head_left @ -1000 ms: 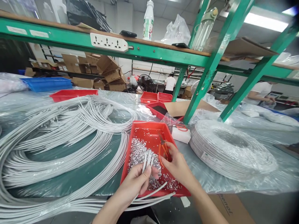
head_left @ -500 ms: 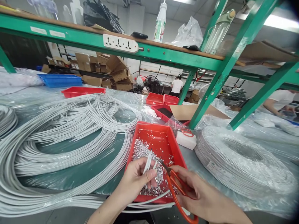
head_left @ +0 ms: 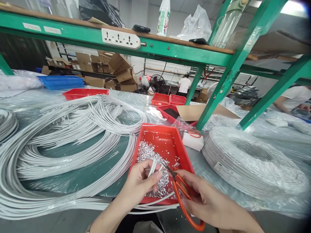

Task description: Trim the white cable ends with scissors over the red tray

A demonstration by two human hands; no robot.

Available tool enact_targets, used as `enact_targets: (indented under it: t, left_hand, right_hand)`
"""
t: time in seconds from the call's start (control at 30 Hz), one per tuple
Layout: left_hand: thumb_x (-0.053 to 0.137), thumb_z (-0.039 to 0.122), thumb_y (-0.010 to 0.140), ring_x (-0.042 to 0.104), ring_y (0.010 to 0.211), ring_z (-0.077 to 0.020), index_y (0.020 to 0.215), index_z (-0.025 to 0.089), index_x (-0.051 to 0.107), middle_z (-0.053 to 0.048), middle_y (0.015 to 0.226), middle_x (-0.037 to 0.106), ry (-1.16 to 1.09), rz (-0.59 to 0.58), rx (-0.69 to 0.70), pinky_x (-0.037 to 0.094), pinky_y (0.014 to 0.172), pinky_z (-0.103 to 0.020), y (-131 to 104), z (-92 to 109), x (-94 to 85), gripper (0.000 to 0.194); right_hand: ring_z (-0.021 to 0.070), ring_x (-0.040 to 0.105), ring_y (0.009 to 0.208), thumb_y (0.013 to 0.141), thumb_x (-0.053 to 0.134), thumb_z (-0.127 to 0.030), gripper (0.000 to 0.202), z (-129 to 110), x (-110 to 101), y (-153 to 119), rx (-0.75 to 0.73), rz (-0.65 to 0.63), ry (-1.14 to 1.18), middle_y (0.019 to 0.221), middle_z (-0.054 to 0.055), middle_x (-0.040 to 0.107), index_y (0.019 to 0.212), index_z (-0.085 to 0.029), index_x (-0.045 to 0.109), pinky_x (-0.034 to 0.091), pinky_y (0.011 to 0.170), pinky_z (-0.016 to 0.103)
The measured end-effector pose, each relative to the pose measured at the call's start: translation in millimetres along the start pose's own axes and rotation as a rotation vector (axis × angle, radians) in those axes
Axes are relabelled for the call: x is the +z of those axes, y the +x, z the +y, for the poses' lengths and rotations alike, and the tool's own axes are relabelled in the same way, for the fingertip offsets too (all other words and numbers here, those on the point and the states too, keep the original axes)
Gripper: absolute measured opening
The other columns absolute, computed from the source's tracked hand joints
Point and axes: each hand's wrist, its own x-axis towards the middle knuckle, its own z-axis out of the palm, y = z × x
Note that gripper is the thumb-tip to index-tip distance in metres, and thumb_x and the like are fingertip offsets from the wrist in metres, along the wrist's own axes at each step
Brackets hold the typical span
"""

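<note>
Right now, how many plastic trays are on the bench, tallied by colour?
Red plastic trays: 5, namely the near one holding silvery clippings, one far left, two side by side at the back, and one partly under cardboard.
Blue plastic trays: 1.
Total: 6.

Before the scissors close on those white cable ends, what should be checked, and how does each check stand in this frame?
1. Cable ends pinched in the left hand: ok.
2. Orange-handled scissors gripped in the right hand: ok.
3. Blade tips at the cable ends: ok, beside them.
4. Left fingertips away from the blades: cannot tell, very close.
5. Red tray under the cut: ok, silver scraps already in it.
</note>
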Motion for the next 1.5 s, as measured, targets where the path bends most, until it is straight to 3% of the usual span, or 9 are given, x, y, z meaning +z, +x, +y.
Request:
enact_targets:
  t: [0.27,0.5,0.67,0.83,1.0,1.2,1.3,1.4,1.5]
  left_hand:
    - [0.068,0.035,0.069,0.045,0.04,-0.0051,0.075,0.015,0.054,0.006,0.05,0.049,-0.013,0.003,0.033,0.029,0.037,-0.014,-3,2,0.4,0.025]
    - [0.072,0.034,0.064,0.046,0.041,-0.0051,0.07,0.014,0.057,0.005,0.052,0.05,-0.003,0.058,0.066,0.032,0.039,-0.015,-8,10,5.8,0.026]
    - [0.077,0.032,0.057,0.034,0.035,-0.0028,0.063,0.013,0.057,0.008,0.044,0.044,0.01,0.15,0.078,0.029,0.035,-0.015,-9,11,6.8,0.028]
    - [0.074,0.038,0.062,0.051,0.044,-0.0086,0.066,0.012,0.059,0.001,0.052,0.056,-0.089,0.02,0.084,0.041,0.045,-0.019,-7,8,2.2,0.03]
    - [0.07,0.038,0.068,0.047,0.038,-0.0068,0.066,0.011,0.059,0.001,0.049,0.055,-0.239,-0.118,0.068,0.036,0.041,-0.018,-9,8,0.1,0.029]
    - [0.069,0.038,0.068,0.038,0.033,-0.0043,0.061,0.01,0.057,0.003,0.044,0.048,-0.328,-0.152,-0.019,0.023,0.036,-0.017,-10,14,-0.4,0.03]
    - [0.067,0.04,0.069,0.038,0.033,-0.0047,0.064,0.011,0.058,0.003,0.043,0.048,-0.261,-0.128,0.012,0.026,0.038,-0.018,-9,13,2.1,0.031]
    - [0.064,0.044,0.071,0.041,0.035,-0.0054,0.061,0.012,0.055,0.002,0.045,0.05,-0.128,-0.093,0.105,0.029,0.041,-0.018,-9,8,5.1,0.035]
    - [0.06,0.046,0.074,0.042,0.037,-0.0058,0.057,0.012,0.051,0.002,0.047,0.05,-0.031,-0.083,0.165,0.029,0.041,-0.018,-10,4,4.8,0.038]
  right_hand:
    - [0.0205,0.055,0.068,0.077,0.06,-0.028,0.044,-5,3,-3,-0.009,-0.02,-0.003,0.076,0.004,0.057,0.119,-0.02,0.049,0.05,0.066,0.034]
    - [0.0287,0.051,0.104,0.087,0.046,-0.035,0.041,-6,2,-6,0.023,-0.064,-0.067,0.116,0.012,0.055,0.126,-0.024,0.041,0.045,0.086,0.042]
    - [0.0316,0.047,0.109,0.088,0.043,-0.038,0.047,-7,2,-12,0.06,-0.07,-0.186,0.117,0.014,0.054,0.132,-0.024,0.034,0.042,0.089,0.048]
    - [0.031,0.053,0.102,0.088,0.044,-0.035,0.045,-11,-1,-10,0.032,-0.067,-0.246,0.114,0.014,0.057,0.131,-0.022,0.038,0.047,0.084,0.045]
    - [0.028,0.053,0.102,0.088,0.043,-0.03,0.043,-13,-6,-9,0.008,-0.082,-0.243,0.112,0.013,0.057,0.13,-0.021,0.039,0.046,0.085,0.041]
    - [0.0178,0.056,0.07,0.082,0.055,-0.034,0.03,-20,4,12,-0.005,0.044,0.216,0.078,0.003,0.061,0.107,-0.018,0.057,0.049,0.064,0.029]
    - [0.0083,0.036,0.043,0.07,0.07,-0.034,0.026,-29,20,30,0.013,0.173,0.503,0.049,-0.008,0.041,0.087,-0.017,0.061,0.038,0.044,0.019]
    - [0.0065,0.023,0.037,0.061,0.077,-0.032,0.026,-34,36,44,-0.047,0.27,0.639,0.042,-0.013,0.025,0.067,-0.018,0.057,0.032,0.04,0.019]
    - [0.0085,0.031,0.038,0.063,0.076,-0.032,0.028,-32,46,51,-0.095,0.317,0.718,0.04,-0.01,0.035,0.061,-0.019,0.052,0.033,0.042,0.021]
